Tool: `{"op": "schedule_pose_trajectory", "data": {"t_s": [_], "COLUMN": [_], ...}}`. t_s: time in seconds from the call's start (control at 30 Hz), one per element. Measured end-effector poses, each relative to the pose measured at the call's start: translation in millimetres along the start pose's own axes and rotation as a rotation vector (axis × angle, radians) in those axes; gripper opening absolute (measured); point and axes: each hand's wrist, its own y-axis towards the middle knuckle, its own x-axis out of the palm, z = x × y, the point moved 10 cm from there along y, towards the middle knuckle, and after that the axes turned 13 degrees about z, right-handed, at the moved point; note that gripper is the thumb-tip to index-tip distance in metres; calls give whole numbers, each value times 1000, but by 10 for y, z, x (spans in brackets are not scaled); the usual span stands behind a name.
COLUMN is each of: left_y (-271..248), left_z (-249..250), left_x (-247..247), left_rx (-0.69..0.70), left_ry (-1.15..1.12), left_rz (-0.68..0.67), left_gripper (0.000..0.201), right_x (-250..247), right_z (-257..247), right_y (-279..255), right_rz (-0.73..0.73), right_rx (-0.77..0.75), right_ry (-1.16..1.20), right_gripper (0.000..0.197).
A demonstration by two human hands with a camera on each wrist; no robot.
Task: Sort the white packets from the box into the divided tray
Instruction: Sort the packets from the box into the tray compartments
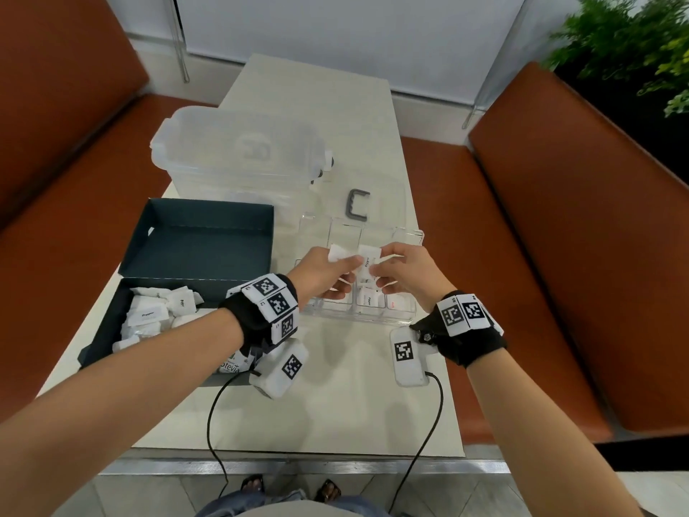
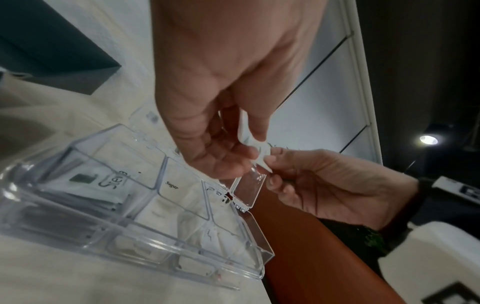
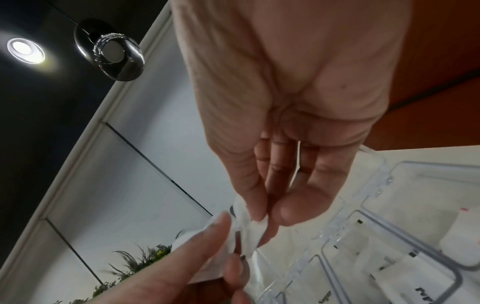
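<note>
Both hands meet above the clear divided tray (image 1: 404,316). My left hand (image 1: 345,264) pinches a white packet (image 1: 336,252). My right hand (image 1: 380,269) pinches a second white packet (image 1: 368,261) printed "Pepper", which touches the left thumb. In the left wrist view the left hand (image 2: 249,148) and right hand (image 2: 270,162) pinch thin white packet edges (image 2: 244,131) over the tray (image 2: 155,265), whose compartments hold Stevia, Sugar and other packets. In the right wrist view the right hand (image 3: 270,218) pinches a packet (image 3: 250,228). Several packets (image 1: 147,315) lie in the dark box (image 1: 97,341).
The box's raised lid (image 1: 201,236) stands behind it. A clear lidded tub (image 1: 238,151) sits at the back, with a grey C-shaped clip (image 1: 358,205) beside it. A Stevia packet (image 1: 231,365) lies under my left wrist. Orange benches flank the narrow table (image 1: 335,404).
</note>
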Motion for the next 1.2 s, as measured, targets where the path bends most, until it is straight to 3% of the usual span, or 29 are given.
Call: {"op": "schedule_pose_trajectory", "data": {"t_s": [0.13, 0.27, 0.53, 0.77, 1.03, 1.2], "left_y": [16, 18, 19, -37, -61, -58], "left_z": [73, 135, 86, 41, 9, -13], "left_x": [36, 3, -263, -335, -394, -409], "left_rx": [81, 119, 107, 89, 70, 61], "left_ry": [80, 148, 115, 84, 62, 56], "left_rz": [9, 35, 111, 108, 107, 101], "left_gripper": [17, 24, 22, 24, 27, 27], "right_x": [-3, -104, 132, 192, 287, 299], "right_z": [-187, -424, -91, 28, 96, 112], "right_y": [9, 56, 277, 434, 362, 319], "right_rz": [27, 111, 37, 173, 195, 209], "right_rx": [-175, -362, -372, -411, -526, -551], "right_ry": [-207, -315, -685, -764, -894, -952], "right_gripper": [23, 10, 8, 15, 20, 12]}}
